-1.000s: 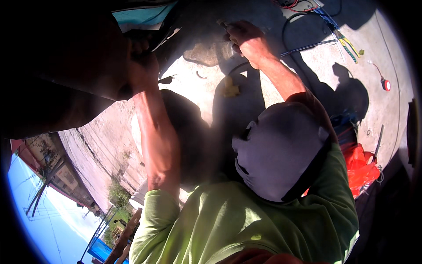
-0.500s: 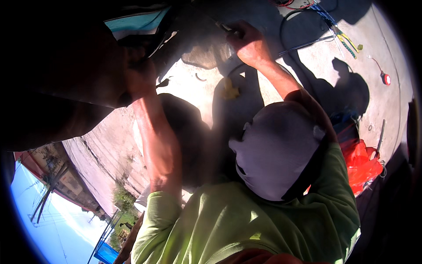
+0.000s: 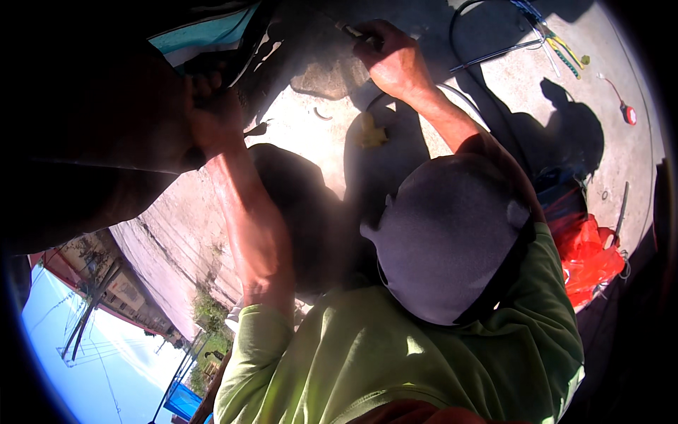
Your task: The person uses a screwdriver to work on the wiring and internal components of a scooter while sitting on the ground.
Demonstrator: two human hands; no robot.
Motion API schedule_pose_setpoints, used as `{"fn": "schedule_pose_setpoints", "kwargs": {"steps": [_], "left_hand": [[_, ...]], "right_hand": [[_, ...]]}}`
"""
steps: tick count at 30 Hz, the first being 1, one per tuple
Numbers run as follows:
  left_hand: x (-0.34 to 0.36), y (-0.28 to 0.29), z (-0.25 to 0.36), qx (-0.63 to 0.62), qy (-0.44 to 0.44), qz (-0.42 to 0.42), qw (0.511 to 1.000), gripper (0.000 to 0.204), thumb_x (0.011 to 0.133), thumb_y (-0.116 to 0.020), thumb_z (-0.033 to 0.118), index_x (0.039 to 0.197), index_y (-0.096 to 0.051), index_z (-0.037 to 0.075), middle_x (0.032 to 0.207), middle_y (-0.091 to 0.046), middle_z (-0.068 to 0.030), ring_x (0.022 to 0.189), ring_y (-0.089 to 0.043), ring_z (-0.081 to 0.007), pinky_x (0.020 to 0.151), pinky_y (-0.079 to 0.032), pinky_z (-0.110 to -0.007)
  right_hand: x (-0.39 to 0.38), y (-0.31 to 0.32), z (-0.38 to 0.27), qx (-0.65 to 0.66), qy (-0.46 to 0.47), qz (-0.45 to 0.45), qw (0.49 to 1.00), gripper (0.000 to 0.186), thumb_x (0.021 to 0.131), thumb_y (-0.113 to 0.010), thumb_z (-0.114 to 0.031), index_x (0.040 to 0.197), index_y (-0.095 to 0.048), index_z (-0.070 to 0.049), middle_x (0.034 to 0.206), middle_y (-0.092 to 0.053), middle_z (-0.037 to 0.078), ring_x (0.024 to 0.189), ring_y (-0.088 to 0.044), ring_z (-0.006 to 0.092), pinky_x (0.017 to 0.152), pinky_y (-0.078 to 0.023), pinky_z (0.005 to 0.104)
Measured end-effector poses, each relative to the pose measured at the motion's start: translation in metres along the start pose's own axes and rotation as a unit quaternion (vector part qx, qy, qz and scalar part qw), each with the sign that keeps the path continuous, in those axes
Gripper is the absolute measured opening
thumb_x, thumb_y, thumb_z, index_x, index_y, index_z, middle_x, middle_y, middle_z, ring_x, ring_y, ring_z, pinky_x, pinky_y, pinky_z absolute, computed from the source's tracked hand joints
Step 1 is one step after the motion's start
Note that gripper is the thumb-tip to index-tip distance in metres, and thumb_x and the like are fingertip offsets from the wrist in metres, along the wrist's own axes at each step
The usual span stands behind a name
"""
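My right hand (image 3: pixel 397 62) is closed around a dark-handled tool (image 3: pixel 351 31) with a pale metal-looking end pointing up and left. A black cable curves away below that wrist; whether it joins the tool I cannot tell. On the left, my left hand (image 3: pixel 215 116) reaches into deep shadow beside a large dark object (image 3: pixel 106 106). Its fingers are curled, but what they grip is too dark to make out. A teal and white surface (image 3: pixel 205 35) lies just beyond these fingers. Between my arms, my grey-clad knee (image 3: pixel 445 240) is raised.
On the concrete ground (image 3: pixel 311 106) lie a dry yellow leaf (image 3: pixel 372 132) and a small curved piece (image 3: pixel 322 114). Toward the far right are yellow-green handled pliers (image 3: pixel 563 55), black cable (image 3: pixel 454 42) and a red-and-white round thing (image 3: pixel 628 114). A red plastic bag (image 3: pixel 590 258) sits beside my right arm.
The view has shifted slightly. My right hand with the tool appears a little farther up and left; my left hand keeps its place at the dark object.
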State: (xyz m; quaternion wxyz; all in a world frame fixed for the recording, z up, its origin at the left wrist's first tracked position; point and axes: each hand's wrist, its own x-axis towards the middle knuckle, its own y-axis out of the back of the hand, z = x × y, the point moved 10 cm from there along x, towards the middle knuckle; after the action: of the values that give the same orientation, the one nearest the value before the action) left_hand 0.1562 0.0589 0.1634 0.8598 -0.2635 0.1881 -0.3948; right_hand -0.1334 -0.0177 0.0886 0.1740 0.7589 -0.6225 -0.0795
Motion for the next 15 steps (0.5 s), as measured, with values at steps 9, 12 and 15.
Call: {"fn": "schedule_pose_setpoints", "kwargs": {"steps": [9,12,15], "left_hand": [[0.001,0.006,0.005,0.012,-0.001,-0.015,1.000,0.029,0.091,-0.059,0.013,0.068,-0.042,0.013,0.064,-0.036,-0.0026,0.068,-0.045,-0.0219,0.098,-0.039,-0.048],[0.005,0.003,-0.001,0.002,0.007,-0.031,0.999,0.028,0.092,-0.059,0.013,0.068,-0.043,0.013,0.064,-0.036,-0.0029,0.068,-0.045,-0.0221,0.098,-0.039,-0.048],[0.004,0.005,0.000,0.007,0.012,-0.027,1.000,0.028,0.092,-0.058,0.013,0.068,-0.044,0.012,0.064,-0.037,-0.0032,0.068,-0.045,-0.0225,0.098,-0.039,-0.048]], "right_hand": [[-0.001,-0.004,-0.008,-0.013,0.049,-0.010,0.999,0.034,0.084,-0.063,-0.022,0.115,-0.067,-0.008,0.104,-0.071,0.014,0.095,-0.069,0.0284,0.085,-0.053,0.0346],[0.000,0.002,-0.008,-0.032,0.048,-0.007,0.998,0.035,0.084,-0.063,-0.022,0.116,-0.066,-0.008,0.105,-0.071,0.014,0.096,-0.069,0.0279,0.085,-0.053,0.0343],[0.000,-0.001,-0.006,-0.038,0.045,-0.011,0.998,0.034,0.085,-0.064,-0.023,0.116,-0.066,-0.007,0.105,-0.071,0.014,0.096,-0.069,0.0273,0.085,-0.053,0.0339]]}}
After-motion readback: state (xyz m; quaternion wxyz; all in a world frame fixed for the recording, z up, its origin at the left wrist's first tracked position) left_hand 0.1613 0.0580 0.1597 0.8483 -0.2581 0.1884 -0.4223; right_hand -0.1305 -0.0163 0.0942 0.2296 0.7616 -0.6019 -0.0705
